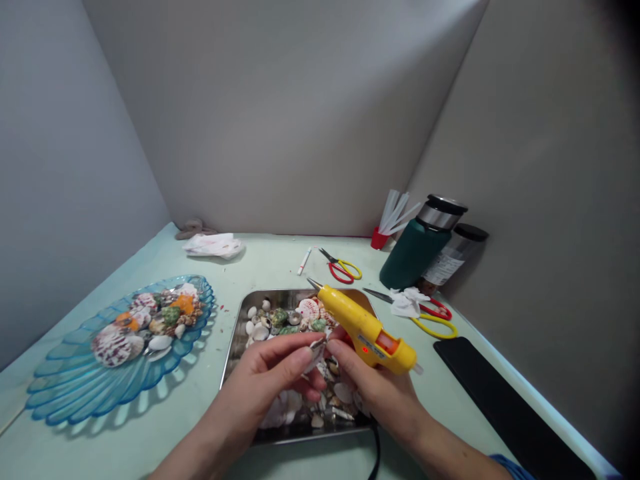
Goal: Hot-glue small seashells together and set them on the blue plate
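The left hand (270, 380) pinches a small shell (317, 345) between fingertips, its grip closed on it, above the metal tray (235, 347) of shells. The right hand (370, 387) wraps the yellow glue gun (363, 327) — grip shut around the handle, nozzle pointing up and left — and its fingertip touches the same shell. A blue glass plate (65, 387) with shells lies to the left on the pale green surface (200, 427).

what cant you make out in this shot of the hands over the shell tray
Head view only:
- small shell pinched between left hand and right hand: fingertips hide its shape.
- metal tray: hands cover its near shells.
- glue gun cord: cut off by bottom edge.
- jar label: too small.
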Motion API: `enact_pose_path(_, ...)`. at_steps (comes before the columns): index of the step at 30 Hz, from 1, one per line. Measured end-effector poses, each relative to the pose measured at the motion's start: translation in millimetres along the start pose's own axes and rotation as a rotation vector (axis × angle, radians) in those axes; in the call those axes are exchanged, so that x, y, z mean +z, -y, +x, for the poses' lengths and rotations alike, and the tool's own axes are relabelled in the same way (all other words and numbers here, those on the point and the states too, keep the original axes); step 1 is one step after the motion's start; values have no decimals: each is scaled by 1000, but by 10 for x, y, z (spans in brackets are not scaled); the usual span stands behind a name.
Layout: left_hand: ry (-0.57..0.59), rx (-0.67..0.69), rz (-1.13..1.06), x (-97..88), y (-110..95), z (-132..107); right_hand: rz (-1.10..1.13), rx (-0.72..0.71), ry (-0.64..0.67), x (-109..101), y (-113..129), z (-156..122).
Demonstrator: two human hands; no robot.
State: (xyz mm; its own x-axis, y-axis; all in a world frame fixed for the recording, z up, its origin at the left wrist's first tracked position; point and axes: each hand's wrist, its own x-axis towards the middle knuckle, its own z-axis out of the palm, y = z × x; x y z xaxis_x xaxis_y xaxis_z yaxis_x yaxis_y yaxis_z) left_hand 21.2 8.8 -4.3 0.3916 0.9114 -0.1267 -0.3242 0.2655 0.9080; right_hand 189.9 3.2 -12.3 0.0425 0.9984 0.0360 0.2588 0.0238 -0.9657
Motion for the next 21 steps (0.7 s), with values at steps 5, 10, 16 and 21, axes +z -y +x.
enact_pose_path(5,-16,12,7,14,2,-3,3,-3,16,-1,6,-6)
enact_pose_path(10,0,1,29,19,-13,-6,10,14,45,-7,-18,-10)
enact_pose_path(16,51,-1,52,1,-13,1,45,-7,37,-2,-38,-2)
enact_pose_path(21,50,25,58,-9,-1,4,34,-18,38,-5,-23,-3)
